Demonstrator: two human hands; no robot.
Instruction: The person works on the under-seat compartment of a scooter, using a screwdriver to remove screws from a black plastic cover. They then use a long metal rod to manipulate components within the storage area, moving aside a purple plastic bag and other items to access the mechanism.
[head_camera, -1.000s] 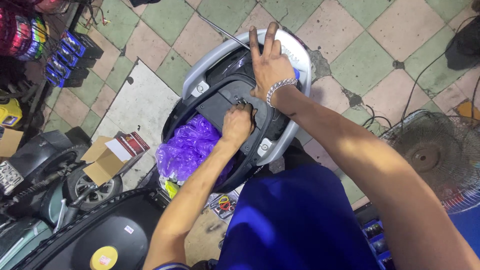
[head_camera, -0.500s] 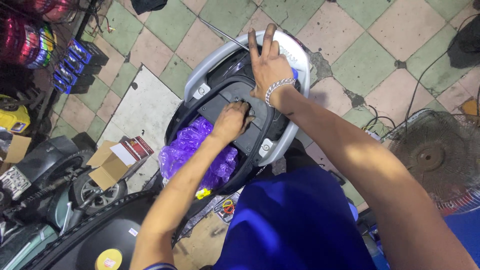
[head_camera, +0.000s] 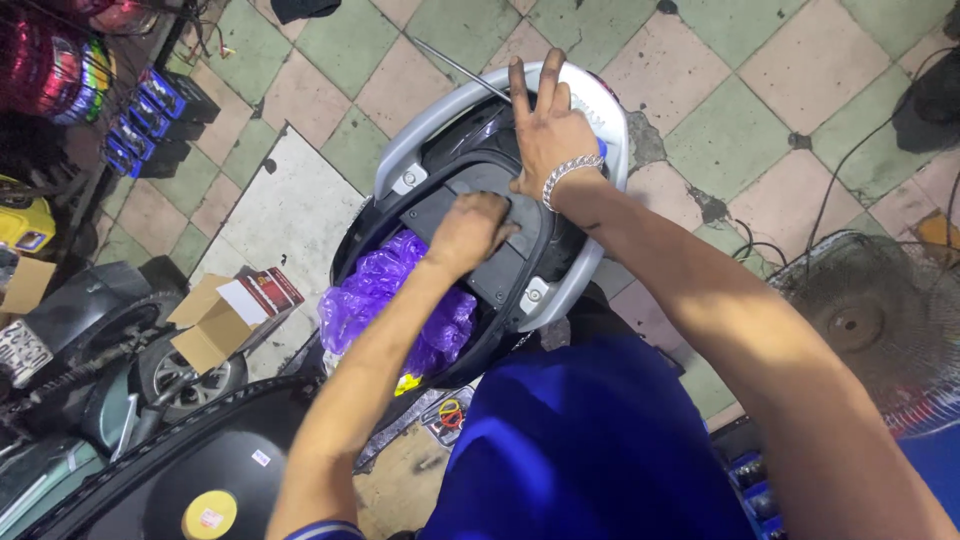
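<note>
A single camera, worn on the person's head, looks almost straight down from above standing height, so both forearms run up from the bottom edge towards the middle of the picture. It sits near the work: the open scooter compartment (head_camera: 480, 200) fills the centre, the person's blue shirt (head_camera: 590, 450) takes up the lower middle, and the checked tile floor (head_camera: 760, 60) spreads across the top and right. At the edges the view takes in a cardboard box (head_camera: 215, 320) on the left and a floor fan (head_camera: 880, 330) on the right; no second view overlaps it.
</note>
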